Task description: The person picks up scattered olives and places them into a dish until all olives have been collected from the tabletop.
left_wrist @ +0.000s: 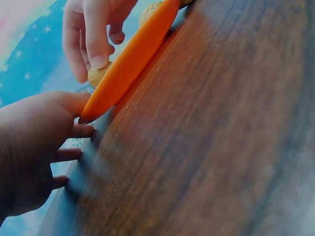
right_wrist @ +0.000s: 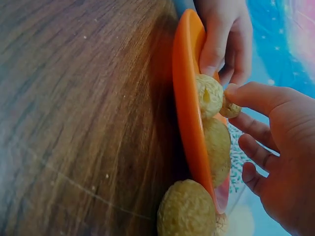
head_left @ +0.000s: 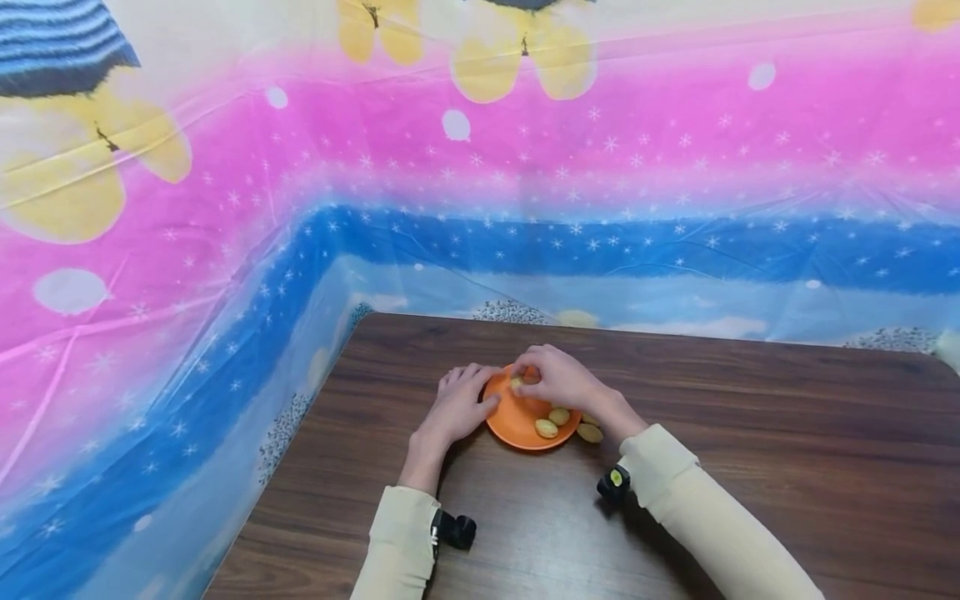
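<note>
An orange plate (head_left: 513, 425) lies on the wooden table. My left hand (head_left: 459, 408) holds its left rim, thumb over the edge and the other fingers spread beside it. Over the plate's far left part, my right hand (head_left: 562, 379) pinches a small walnut (right_wrist: 230, 107) between thumb and fingertips. Two more walnuts, a nearer one (head_left: 546, 428) and another (head_left: 559, 416), rest toward the plate's right side. Just outside the right rim, a walnut (head_left: 589, 432) lies on the table with another partly hidden behind it.
The dark wood-grain table (head_left: 787, 433) extends to both sides and toward me. Behind it and along the left hangs a pink and blue patterned cloth (head_left: 600, 167). Small black cameras sit at the left cuff (head_left: 401, 525) and the right cuff (head_left: 663, 467).
</note>
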Available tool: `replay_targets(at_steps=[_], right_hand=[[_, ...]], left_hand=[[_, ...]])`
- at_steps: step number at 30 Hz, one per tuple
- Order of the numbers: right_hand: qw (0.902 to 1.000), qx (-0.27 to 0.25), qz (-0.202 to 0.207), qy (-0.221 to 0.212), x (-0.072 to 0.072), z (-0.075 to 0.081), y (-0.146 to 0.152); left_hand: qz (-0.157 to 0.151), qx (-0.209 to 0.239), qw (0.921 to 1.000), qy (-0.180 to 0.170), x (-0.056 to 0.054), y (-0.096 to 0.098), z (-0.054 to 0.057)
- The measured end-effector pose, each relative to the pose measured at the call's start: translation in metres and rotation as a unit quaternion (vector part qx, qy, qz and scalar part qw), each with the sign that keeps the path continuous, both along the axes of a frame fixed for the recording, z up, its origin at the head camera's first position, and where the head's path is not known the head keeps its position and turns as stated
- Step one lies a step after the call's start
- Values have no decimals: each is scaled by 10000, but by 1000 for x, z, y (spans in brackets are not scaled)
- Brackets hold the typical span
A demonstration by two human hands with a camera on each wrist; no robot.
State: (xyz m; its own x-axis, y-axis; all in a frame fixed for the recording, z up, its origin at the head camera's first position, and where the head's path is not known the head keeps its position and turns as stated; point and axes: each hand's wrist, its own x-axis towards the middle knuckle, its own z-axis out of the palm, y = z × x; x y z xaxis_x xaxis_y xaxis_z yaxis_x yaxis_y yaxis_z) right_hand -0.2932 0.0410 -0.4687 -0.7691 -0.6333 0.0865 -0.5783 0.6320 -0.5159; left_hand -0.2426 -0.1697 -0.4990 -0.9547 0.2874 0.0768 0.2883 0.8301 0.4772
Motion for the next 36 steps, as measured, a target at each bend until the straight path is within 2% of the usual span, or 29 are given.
replay_targets(at_steps=[16,26,36], right_hand=[[10000,0,-18,-53,3,-4,-1],[9991,-238,-328,114,1,1,34],[9983,-363,-444,105,-7,0,62]], left_hand=[[-11,18,10000,-31,2,-2,0],[-1,49,10000,-32,2,1,0],[5,37,10000,-5,0,0,1]])
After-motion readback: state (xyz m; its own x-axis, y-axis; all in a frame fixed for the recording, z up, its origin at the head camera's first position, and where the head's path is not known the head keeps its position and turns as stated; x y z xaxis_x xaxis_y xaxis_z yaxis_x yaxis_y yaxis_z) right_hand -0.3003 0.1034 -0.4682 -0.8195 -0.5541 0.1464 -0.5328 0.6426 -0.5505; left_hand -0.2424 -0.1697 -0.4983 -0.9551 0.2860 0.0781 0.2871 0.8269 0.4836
